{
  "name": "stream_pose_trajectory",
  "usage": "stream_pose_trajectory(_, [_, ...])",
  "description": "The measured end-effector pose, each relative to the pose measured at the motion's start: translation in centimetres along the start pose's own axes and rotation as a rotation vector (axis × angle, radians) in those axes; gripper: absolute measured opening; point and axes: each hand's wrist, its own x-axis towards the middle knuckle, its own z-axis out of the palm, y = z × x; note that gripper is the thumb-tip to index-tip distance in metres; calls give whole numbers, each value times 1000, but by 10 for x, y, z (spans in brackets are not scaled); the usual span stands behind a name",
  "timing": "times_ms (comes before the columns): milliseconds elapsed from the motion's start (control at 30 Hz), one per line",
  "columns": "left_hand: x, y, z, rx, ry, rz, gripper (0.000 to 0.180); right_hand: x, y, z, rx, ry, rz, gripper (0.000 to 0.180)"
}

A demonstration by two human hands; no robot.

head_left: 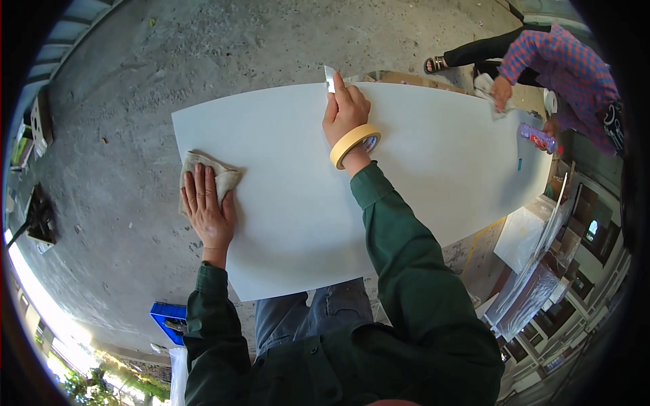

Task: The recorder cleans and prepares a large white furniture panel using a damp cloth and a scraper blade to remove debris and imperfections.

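item: large white panel, flat sheet, lying over a concrete floor; what carries it is hidden beneath it. long axis runs from the near left corner away toward the far right, where the end curves off by the lens; short edges at the left and at the far right

handling, judged: stiff and smooth, probably slippery on its face, broad enough to be awkward for one person; likely to flex or chip at corners if lifted by one end. best taken along the two long edges, or at opposite short ends by two people

left hand: fingers spread flat, pressing a beige cloth onto the panel at its left edge, close to the far left corner; open palm, not clamped, the cloth bunched under the fingertips

right hand: fingers closed around a small metal scraper, blade standing up at the panel's far long edge, about midway along it. roll of yellow masking tape worn around the wrist like a bangle

cloth: soft, limp, light. scraper: thin, rigid, sharp at the edge; held by its lower part

also present: second person in a checked shirt at the far right end, one hand on a pale cloth at the panel's edge; a blue object on the floor near the panel's near left corner
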Motion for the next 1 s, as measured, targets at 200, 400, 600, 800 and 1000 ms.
stream_pose_trajectory(200, [-11,0,1,-24,-37,-46,54,-2,-33,20,9,-19,-36,45])
stream_pose_trajectory(400, [-31,-2,1,-62,-70,-77,55,0,-61,39,29,-8,-79,45])
stream_pose_trajectory(600, [-31,-5,-2,-108,-73,-91,55,-2,-96,57,31,-41,-123,45])
stream_pose_trajectory(800, [-31,-5,-4,-151,-67,-83,56,-1,-122,71,40,-33,-173,45])
stream_pose_trajectory(1000, [-30,-7,-5,-156,-84,-92,57,-1,-142,80,44,-111,-192,47])
